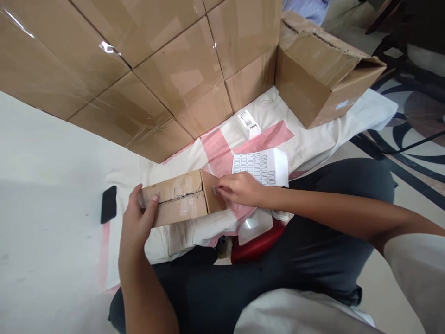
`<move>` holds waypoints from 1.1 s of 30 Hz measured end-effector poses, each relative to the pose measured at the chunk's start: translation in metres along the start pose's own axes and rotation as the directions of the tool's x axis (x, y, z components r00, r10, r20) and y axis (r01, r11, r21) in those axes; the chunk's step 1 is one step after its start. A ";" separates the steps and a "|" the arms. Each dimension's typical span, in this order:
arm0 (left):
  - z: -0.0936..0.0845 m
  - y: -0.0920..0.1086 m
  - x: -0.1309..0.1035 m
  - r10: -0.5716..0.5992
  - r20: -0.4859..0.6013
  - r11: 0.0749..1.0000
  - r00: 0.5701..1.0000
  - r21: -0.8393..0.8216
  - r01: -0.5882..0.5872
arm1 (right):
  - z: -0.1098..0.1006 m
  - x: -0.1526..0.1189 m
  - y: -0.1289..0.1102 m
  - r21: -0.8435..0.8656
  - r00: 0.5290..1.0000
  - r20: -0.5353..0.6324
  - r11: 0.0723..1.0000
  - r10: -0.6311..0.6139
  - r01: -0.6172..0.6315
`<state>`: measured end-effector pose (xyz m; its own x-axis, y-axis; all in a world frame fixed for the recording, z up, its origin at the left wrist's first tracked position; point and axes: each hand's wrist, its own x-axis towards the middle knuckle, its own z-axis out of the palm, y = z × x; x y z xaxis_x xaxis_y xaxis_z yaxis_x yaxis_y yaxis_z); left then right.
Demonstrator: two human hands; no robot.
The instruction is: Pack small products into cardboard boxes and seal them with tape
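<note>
A small cardboard box [182,206] with a ragged taped seam along its top lies on the cloth in front of me. My left hand [139,211] grips its left end, thumb on top and fingers over the far edge. At the box's right end face, my right hand [239,188] has its fingers pinched together on a small sticker label [214,190], which touches that face. Just beyond my right hand lies a white sheet of printed labels [257,167], partly covered by the hand and forearm.
Stacked taped cartons [181,74] form a wall at the back. A larger carton [313,74] with a raised flap stands at right. A white tape dispenser [249,124] sits on the pink-and-white cloth [217,148]. A black phone [109,204] lies at left; something red [257,243] is near my legs.
</note>
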<state>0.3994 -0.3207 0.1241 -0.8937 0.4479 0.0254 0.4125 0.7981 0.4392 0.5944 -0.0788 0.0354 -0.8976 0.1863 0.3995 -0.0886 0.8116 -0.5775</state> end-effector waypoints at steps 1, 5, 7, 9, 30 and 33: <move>0.000 -0.001 0.000 0.007 -0.001 1.000 1.000 0.001 -0.007 | 0.000 0.000 -0.001 -0.021 1.000 -0.003 1.000 -0.018 0.018; -0.001 -0.002 -0.001 0.024 0.000 1.000 1.000 0.011 -0.024 | 0.002 0.001 -0.006 -0.043 0.998 -0.018 0.998 -0.052 0.051; -0.001 -0.001 -0.002 0.022 0.002 1.000 1.000 0.018 -0.022 | 0.002 0.002 -0.007 -0.026 0.999 -0.025 0.999 -0.045 0.045; -0.001 -0.001 -0.002 0.022 0.001 0.999 1.000 0.024 -0.022 | 0.003 0.003 -0.008 0.002 0.999 -0.029 1.000 -0.022 0.022; 0.001 -0.010 0.011 0.105 0.028 0.994 0.994 0.032 -0.106 | 0.033 -0.069 -0.047 0.373 0.985 -0.138 0.916 -0.102 0.147; 0.001 -0.017 0.016 0.120 0.063 0.991 0.991 0.042 -0.123 | 0.021 -0.039 -0.030 0.226 0.982 -0.140 0.962 -0.125 0.155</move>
<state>0.3784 -0.3264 0.1162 -0.8246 0.5654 0.0210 0.5265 0.7532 0.3942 0.6234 -0.1223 0.0225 -0.8099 0.1589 0.5646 -0.3217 0.6845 -0.6542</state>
